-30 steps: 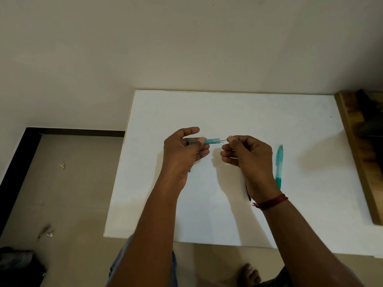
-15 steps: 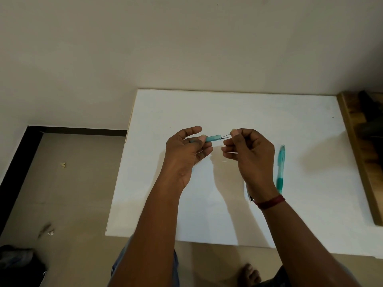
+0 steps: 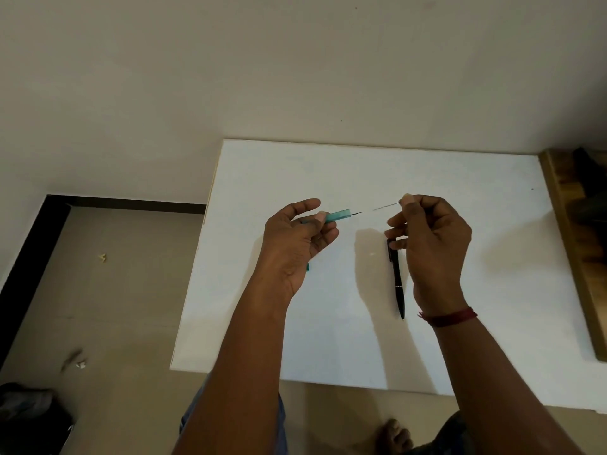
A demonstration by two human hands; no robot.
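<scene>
fingers (image 3: 408, 203) of the right hand (image 3: 433, 247) pinching the thin rod (image 3: 386, 206) at its right end, thumb and forefinger tip to tip, the rest curled loosely below. the rod hangs in the air, slightly tilted, its free end pointing left at the teal tube (image 3: 338, 215). small gap between them, not touching. a short dark stub pokes out of the tube's mouth, in line with the rod. the left hand (image 3: 295, 247) holds the tube near its back end, thumb pressing it against curled fingers, forefinger lifted clear above. both hands are up off the bench (image 3: 328, 165), near its middle, with open white surface between them and ahead to the far edge at the wall (image 3: 262, 77). below the right hand, a black pen (image 3: 398, 284) lies on the bench, tip toward the near edge. a small teal piece (image 3: 307, 267) peeks out beside the left wrist, mostly hidden. red thread (image 3: 450, 317) round the right wrist. the bench's left edge drops off to the floor (image 3: 115, 290); to the right, plenty of bare surface before the wooden plank (image 3: 571, 231) along the right edge. the near edge crosses under both forearms.
</scene>
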